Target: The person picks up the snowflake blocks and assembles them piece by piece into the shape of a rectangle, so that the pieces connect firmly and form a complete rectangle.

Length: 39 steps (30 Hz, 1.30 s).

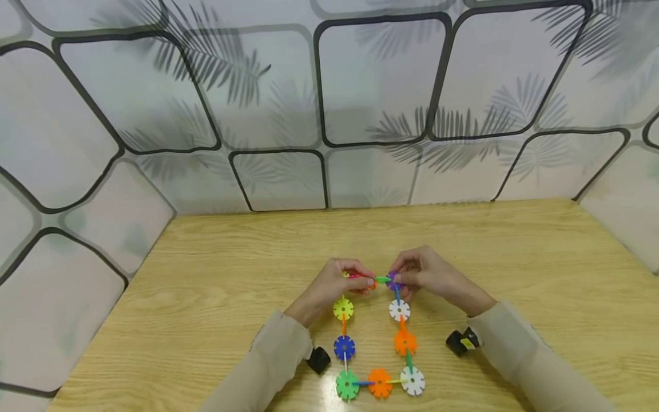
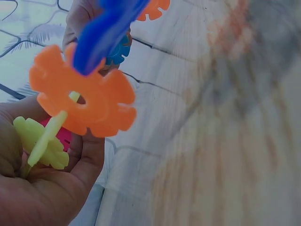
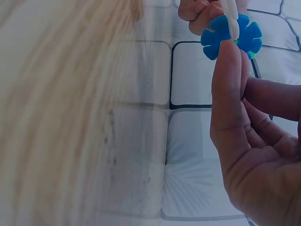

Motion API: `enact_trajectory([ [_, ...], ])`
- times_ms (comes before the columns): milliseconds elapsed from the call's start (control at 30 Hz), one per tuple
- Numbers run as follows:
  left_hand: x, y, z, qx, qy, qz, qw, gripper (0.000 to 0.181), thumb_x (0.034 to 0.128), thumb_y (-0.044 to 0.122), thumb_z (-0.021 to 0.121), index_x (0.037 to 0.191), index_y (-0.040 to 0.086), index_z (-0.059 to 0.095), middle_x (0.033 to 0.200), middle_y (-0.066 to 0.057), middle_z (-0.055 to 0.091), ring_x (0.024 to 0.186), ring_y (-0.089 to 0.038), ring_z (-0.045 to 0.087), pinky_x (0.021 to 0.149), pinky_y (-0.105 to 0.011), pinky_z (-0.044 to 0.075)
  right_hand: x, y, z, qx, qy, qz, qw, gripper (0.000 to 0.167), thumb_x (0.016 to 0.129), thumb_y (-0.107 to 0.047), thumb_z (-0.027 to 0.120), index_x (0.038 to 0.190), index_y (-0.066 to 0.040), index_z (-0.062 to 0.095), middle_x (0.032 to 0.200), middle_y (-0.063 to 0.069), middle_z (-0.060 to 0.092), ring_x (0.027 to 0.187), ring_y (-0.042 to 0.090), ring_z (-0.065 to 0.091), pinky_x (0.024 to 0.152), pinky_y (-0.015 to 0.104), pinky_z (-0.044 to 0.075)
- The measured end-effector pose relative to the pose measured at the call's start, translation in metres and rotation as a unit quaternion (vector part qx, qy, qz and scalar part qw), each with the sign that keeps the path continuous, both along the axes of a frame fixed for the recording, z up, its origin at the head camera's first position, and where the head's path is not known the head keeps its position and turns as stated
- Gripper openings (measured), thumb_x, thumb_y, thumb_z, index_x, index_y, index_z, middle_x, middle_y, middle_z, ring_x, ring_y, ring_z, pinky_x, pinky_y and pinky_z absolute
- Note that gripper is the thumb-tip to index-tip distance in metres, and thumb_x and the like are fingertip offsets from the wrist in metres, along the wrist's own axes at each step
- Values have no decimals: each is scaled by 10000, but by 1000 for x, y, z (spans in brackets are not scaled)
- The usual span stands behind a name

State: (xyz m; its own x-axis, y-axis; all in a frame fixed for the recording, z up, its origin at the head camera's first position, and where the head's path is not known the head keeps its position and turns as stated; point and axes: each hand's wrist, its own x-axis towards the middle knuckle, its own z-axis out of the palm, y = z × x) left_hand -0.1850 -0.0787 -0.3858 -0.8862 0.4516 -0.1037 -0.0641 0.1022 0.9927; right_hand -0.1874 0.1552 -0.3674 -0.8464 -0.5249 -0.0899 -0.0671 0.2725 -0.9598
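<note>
Notched plastic snowflake discs of several colours, slotted together, form a rectangular outline on the table. At its far left corner my left hand holds a pink disc and touches the linked discs there. Opposite it, my right hand pinches a purple disc at the far right corner. Edge-on between the two hands is a green disc. In the left wrist view a yellow disc lies against the palm, beside an orange disc. The right wrist view shows fingertips at a blue-looking disc.
The near side of the outline has a green disc, an orange disc and a white disc. Black wrist devices sit under both sleeves. A patterned wall borders the wooden table at the back.
</note>
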Motion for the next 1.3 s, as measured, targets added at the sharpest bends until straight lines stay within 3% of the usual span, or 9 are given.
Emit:
enact_trajectory([
  [267, -1, -7, 3, -213, -138, -180, 9995, 168, 944, 27, 707, 1090, -54, 720, 961, -64, 682, 801, -158, 682, 820, -334, 578, 1, -1, 1, -4, -50, 59, 10000, 101, 993, 66, 563, 1033, 134, 626, 848, 159, 711, 648, 177, 670, 630, 385, 601],
  [533, -2, -13, 6, -750, -12, -219, 9969, 435, 938, 158, 748, 1350, 99, 619, 1148, -135, 577, 837, -205, 674, 818, -346, 558, -2, 4, 2, 87, -150, -14, 9998, 143, 1007, 33, 547, 1077, 139, 613, 856, 137, 697, 662, 188, 665, 661, 389, 604],
  [900, -3, -14, 7, -785, 45, -326, 9964, 356, 972, 163, 708, 1300, 48, 631, 1021, -91, 626, 713, -165, 623, 655, -264, 510, -4, 3, 1, 40, -236, -21, 9997, 139, 1007, 23, 555, 1076, 131, 607, 846, 138, 686, 667, 193, 660, 662, 389, 602],
  [1133, -2, -13, 6, -729, 17, -310, 9969, 340, 978, 146, 694, 1293, 37, 626, 986, -80, 638, 688, -147, 611, 663, -258, 517, -4, 5, 1, 81, -222, 23, 9997, 140, 1013, 22, 551, 1084, 129, 608, 851, 140, 690, 671, 201, 663, 657, 389, 602],
  [1300, 1, -14, 4, -441, -35, -309, 9985, 363, 987, 68, 663, 1327, -21, 571, 994, -99, 628, 687, -147, 606, 680, -271, 535, -3, 7, 1, 128, -232, -21, 9996, 145, 1017, 20, 545, 1087, 130, 609, 860, 141, 691, 671, 199, 660, 657, 384, 602],
])
